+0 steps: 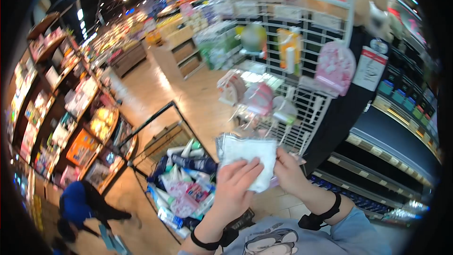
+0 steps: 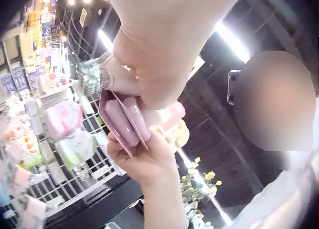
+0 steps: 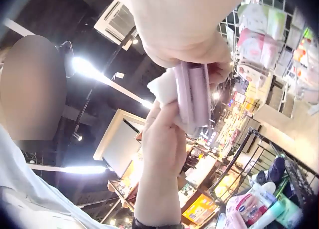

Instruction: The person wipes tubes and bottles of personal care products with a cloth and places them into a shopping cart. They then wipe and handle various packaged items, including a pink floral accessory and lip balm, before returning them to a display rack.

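Note:
I hold a flat white-fronted package (image 1: 247,156) up in front of me with both hands. My left hand (image 1: 236,179) lays its fingers over the package's front and grips its lower left part. My right hand (image 1: 288,170) pinches its right edge. The left wrist view shows the package (image 2: 124,119) from below, pink on its underside, with my left hand (image 2: 149,54) above it and my right hand (image 2: 144,159) below. In the right wrist view the pink package (image 3: 192,94) sits between my right hand (image 3: 184,29) and left hand (image 3: 162,139).
A shopping cart (image 1: 155,141) below my hands holds several bottles and packs. A white wire display rack (image 1: 302,113) with hanging pink items stands just ahead. Stocked shelves (image 1: 71,108) line the left, dark shelves (image 1: 391,137) the right. A person in blue (image 1: 80,203) crouches at lower left.

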